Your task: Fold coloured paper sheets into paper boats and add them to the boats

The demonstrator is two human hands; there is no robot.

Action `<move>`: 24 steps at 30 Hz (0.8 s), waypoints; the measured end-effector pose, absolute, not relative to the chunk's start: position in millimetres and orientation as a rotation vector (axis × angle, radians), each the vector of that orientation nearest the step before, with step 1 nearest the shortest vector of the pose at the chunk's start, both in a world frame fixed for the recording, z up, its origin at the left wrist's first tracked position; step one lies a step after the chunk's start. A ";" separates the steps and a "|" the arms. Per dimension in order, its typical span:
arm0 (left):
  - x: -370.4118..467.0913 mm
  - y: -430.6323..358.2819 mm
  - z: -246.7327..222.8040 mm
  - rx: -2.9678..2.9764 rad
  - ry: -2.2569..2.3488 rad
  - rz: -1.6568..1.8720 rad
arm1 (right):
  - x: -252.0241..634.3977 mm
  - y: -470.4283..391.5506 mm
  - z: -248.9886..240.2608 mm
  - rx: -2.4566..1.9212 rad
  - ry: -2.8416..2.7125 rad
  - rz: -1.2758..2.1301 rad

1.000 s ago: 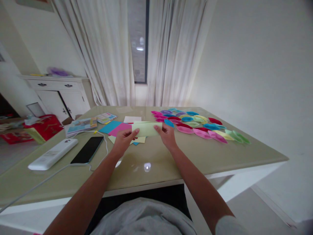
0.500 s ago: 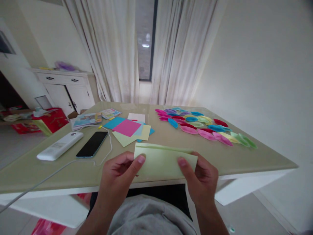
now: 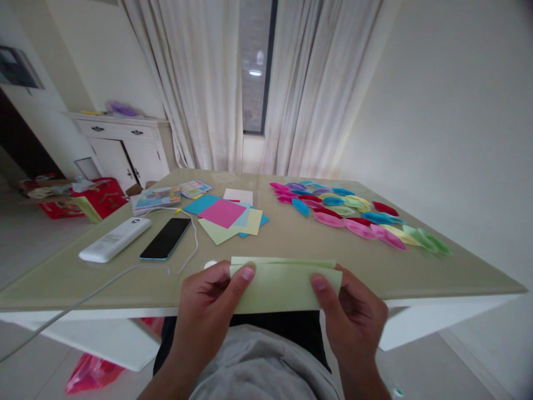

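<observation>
A folded light-green paper sheet (image 3: 283, 283) is held up in front of me at the table's near edge. My left hand (image 3: 210, 308) pinches its left end, thumb on the front. My right hand (image 3: 353, 316) pinches its right end the same way. On the beige table (image 3: 104, 272), further back, lies a loose pile of coloured paper squares (image 3: 227, 216), pink on top. Several folded paper boats (image 3: 353, 214) in pink, blue, green, yellow and red lie in rows at the far right.
A black phone (image 3: 166, 238) with a white cable (image 3: 104, 280) and a white remote-like device (image 3: 115, 239) lie on the table's left. Booklets (image 3: 160, 195) sit behind them. A white cabinet (image 3: 125, 150), red boxes on the floor and curtains stand beyond.
Both hands have pulled the green sheet from the paper pile back to the table's near edge, close to my body. The view has shifted slightly.
</observation>
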State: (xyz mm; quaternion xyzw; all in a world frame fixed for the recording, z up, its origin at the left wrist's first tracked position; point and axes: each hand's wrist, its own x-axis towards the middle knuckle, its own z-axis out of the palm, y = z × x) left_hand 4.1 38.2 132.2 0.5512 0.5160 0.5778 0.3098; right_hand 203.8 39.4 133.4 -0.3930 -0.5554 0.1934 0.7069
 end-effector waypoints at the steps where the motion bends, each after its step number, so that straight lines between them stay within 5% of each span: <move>1: 4.4 38.2 131.4 1.475 1.391 1.544 | 202.6 39.2 132.7 -0.884 -1.221 0.412; 24: 2.5 30.2 124.5 1.467 1.291 1.419 | 192.1 34.2 135.2 -0.979 -1.175 0.147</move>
